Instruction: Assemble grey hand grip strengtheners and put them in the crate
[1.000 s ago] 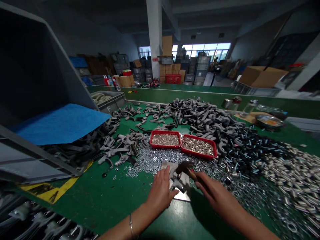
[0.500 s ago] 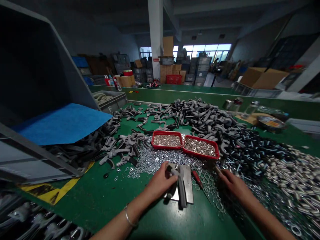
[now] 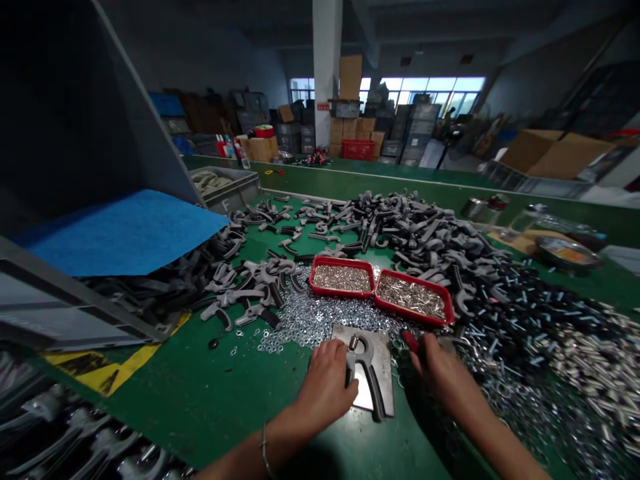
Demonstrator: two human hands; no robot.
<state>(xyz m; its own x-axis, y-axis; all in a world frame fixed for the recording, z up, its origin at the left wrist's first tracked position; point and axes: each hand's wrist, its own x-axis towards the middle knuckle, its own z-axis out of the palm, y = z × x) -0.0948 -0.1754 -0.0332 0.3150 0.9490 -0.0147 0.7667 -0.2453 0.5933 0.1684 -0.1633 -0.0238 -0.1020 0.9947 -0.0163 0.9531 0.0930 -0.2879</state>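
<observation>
The left hand [image 3: 327, 380] curls closed around a grey hooked metal part [image 3: 367, 373], pressing it flat on a small steel plate [image 3: 383, 343] on the green table [image 3: 225, 400]. The right hand [image 3: 440, 373] pinches a red-handled tool [image 3: 411, 341]. Behind, two red trays [image 3: 380, 290] hold small silvery fasteners.

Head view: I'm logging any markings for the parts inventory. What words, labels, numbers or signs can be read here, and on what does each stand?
"F": a single raised letter on the front wall of the grey bin behind the blue sheet.
Red sign on the white pillar: too small to read.
Cardboard boxes at the back: print too blurred to read.
Nothing legible on the red trays or the metal plate.
</observation>
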